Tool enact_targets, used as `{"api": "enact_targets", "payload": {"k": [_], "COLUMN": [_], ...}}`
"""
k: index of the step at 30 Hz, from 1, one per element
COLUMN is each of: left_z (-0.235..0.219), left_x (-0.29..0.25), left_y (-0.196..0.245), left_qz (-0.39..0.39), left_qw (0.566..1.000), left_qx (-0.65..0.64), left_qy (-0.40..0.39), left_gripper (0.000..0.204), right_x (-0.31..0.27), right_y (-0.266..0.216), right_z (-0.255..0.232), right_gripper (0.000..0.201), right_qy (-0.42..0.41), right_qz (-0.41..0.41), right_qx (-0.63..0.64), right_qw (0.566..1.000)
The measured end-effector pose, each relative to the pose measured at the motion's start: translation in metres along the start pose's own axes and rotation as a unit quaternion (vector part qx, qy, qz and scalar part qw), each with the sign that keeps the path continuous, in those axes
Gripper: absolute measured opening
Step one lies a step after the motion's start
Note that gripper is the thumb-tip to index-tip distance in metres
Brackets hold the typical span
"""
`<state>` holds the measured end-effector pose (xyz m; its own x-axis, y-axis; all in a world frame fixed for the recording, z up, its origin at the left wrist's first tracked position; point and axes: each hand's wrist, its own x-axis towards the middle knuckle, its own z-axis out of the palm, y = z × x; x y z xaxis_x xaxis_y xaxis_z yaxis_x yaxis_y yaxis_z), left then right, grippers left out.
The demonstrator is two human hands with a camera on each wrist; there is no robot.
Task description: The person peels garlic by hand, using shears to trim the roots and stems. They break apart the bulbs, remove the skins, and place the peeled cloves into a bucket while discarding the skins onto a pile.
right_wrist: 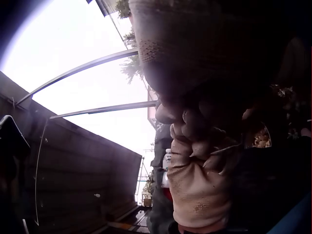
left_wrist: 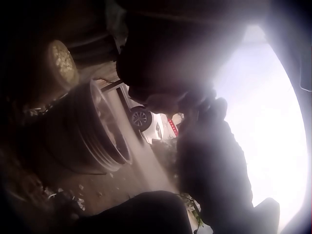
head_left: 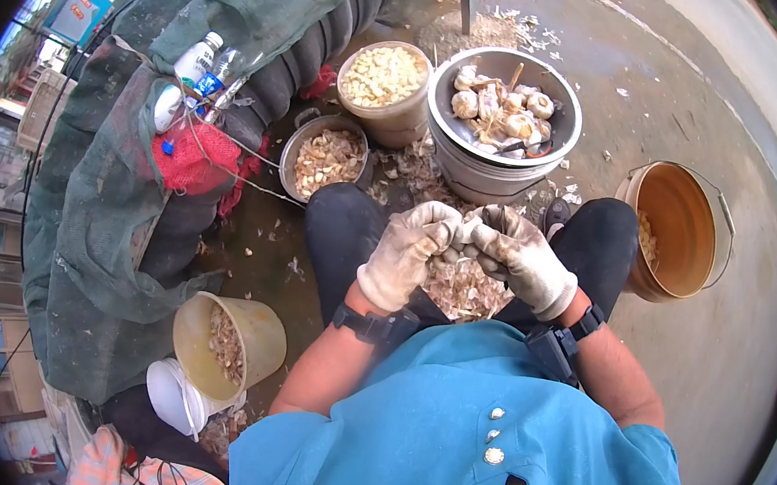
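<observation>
Both hands wear off-white work gloves, soiled at the fingers, and meet in front of the lap in the head view. My left hand (head_left: 412, 250) and my right hand (head_left: 530, 259) pinch a small pale piece of garlic (head_left: 469, 227) between curled fingers and thumbs. The fingers mostly hide it, and I cannot tell whether it is a clove or part of a bulb. Beneath the hands lies a heap of garlic skins (head_left: 467, 295). Just beyond them, a metal bowl (head_left: 569, 134) of whole garlic bulbs (head_left: 509, 113) sits on a white bucket (head_left: 482, 181). The wrist views show the gloved fingers in shadow.
A tub (head_left: 392, 126) of peeled cloves and a pot (head_left: 289, 159) with skins and cloves stand ahead left. At right, a tilted orange-brown bucket (head_left: 688, 219) holds some cloves. A cream bucket (head_left: 267, 344) lies left, near green netting (head_left: 83, 275) and a red mesh bag (head_left: 197, 158).
</observation>
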<state>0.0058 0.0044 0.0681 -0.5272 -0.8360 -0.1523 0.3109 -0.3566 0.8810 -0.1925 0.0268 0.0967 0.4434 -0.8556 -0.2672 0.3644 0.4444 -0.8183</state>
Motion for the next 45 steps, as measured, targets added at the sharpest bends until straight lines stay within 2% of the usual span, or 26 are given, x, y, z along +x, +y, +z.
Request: {"api": "enact_targets", "payload": {"k": [2, 4, 5, 7, 8, 10, 12, 14, 15, 17, 21, 26, 30, 32, 33, 35, 36, 38, 40, 42, 43, 45], "left_z": [-0.001, -0.005, -0.005, -0.001, 0.004, 0.013, 0.005, -0.003, -0.001, 0.005, 0.001, -0.001, -0.005, 0.0, -0.004, -0.011, -0.01, -0.003, -0.003, -0.006, -0.006, 0.0], "left_x": [-0.002, -0.004, -0.005, -0.004, -0.003, -0.003, -0.001, -0.001, -0.001, -0.002, -0.003, -0.002, 0.004, 0.004, 0.004, 0.007, 0.008, 0.008, 0.01, 0.012, 0.014, 0.018], "left_y": [0.002, 0.0, 0.0, -0.002, 0.0, 0.007, -0.004, -0.006, -0.005, 0.001, -0.004, -0.007, -0.009, -0.004, -0.008, -0.013, -0.011, -0.002, -0.001, -0.005, -0.006, -0.002], "left_qz": [-0.015, -0.012, -0.013, -0.018, -0.02, -0.04, -0.046, -0.047, -0.049, -0.087, -0.061, -0.1, -0.124, -0.18, -0.181, -0.084, -0.085, -0.087, -0.094, -0.074, -0.074, -0.143], "left_qw": [1.0, 0.996, 0.996, 1.0, 0.999, 0.993, 0.996, 0.994, 0.993, 0.996, 0.998, 0.99, 0.975, 0.96, 0.96, 0.967, 0.967, 0.956, 0.946, 0.972, 0.972, 0.947], "left_qx": [0.027, -0.052, -0.053, -0.023, -0.024, 0.094, 0.057, -0.103, -0.103, -0.009, 0.005, -0.098, -0.185, -0.204, -0.204, -0.235, -0.235, -0.28, -0.31, -0.224, -0.224, -0.247], "left_qy": [-0.003, -0.066, -0.064, -0.008, -0.008, 0.064, 0.056, -0.011, -0.011, 0.023, 0.015, 0.028, 0.01, 0.062, 0.063, -0.045, -0.046, -0.006, -0.005, -0.012, -0.012, 0.149], "left_gripper": [0.031, 0.032, 0.032, 0.033, 0.033, 0.033, 0.033, 0.031, 0.031, 0.031, 0.031, 0.022, 0.019, 0.017, 0.017, 0.017, 0.017, 0.014, 0.01, 0.011, 0.011, 0.011], "right_x": [0.0, 0.002, 0.003, 0.004, 0.005, 0.006, 0.005, 0.007, 0.007, 0.006, 0.007, 0.008, 0.009, 0.009, 0.009, 0.007, 0.006, 0.004, 0.003, 0.001, 0.0, -0.007], "right_y": [0.002, 0.008, 0.009, 0.01, 0.011, 0.014, 0.017, 0.017, 0.016, 0.012, 0.012, 0.007, 0.004, 0.008, 0.008, 0.005, 0.003, 0.001, 0.0, 0.001, -0.001, -0.009], "right_z": [-0.001, -0.005, -0.004, -0.006, -0.008, -0.01, -0.007, -0.009, -0.009, -0.008, -0.01, -0.004, -0.007, -0.017, -0.019, -0.019, -0.019, -0.021, -0.024, -0.028, -0.031, -0.036], "right_gripper": [0.023, 0.023, 0.023, 0.027, 0.027, 0.034, 0.037, 0.036, 0.036, 0.035, 0.035, 0.034, 0.031, 0.03, 0.031, 0.031, 0.032, 0.032, 0.033, 0.033, 0.032, 0.032], "right_qy": [-0.016, -0.041, -0.041, -0.045, -0.044, 0.022, 0.045, 0.032, 0.032, 0.035, 0.026, 0.058, 0.051, 0.029, 0.027, 0.035, 0.044, 0.042, 0.04, 0.047, 0.057, 0.104], "right_qz": [0.007, -0.01, -0.008, -0.004, -0.003, 0.01, -0.018, 0.01, 0.011, 0.01, 0.025, -0.013, 0.01, 0.042, 0.051, 0.042, 0.032, 0.037, 0.041, 0.034, 0.029, 0.0], "right_qx": [0.0, 0.04, 0.041, 0.05, 0.05, -0.045, -0.02, -0.007, -0.006, -0.06, -0.032, -0.158, -0.158, -0.089, -0.075, -0.083, -0.09, -0.102, -0.115, -0.052, -0.045, -0.039], "right_qw": [1.0, 0.998, 0.998, 0.998, 0.998, 0.999, 0.999, 0.999, 0.999, 0.998, 0.999, 0.986, 0.986, 0.995, 0.995, 0.995, 0.994, 0.993, 0.992, 0.997, 0.997, 0.994]}}
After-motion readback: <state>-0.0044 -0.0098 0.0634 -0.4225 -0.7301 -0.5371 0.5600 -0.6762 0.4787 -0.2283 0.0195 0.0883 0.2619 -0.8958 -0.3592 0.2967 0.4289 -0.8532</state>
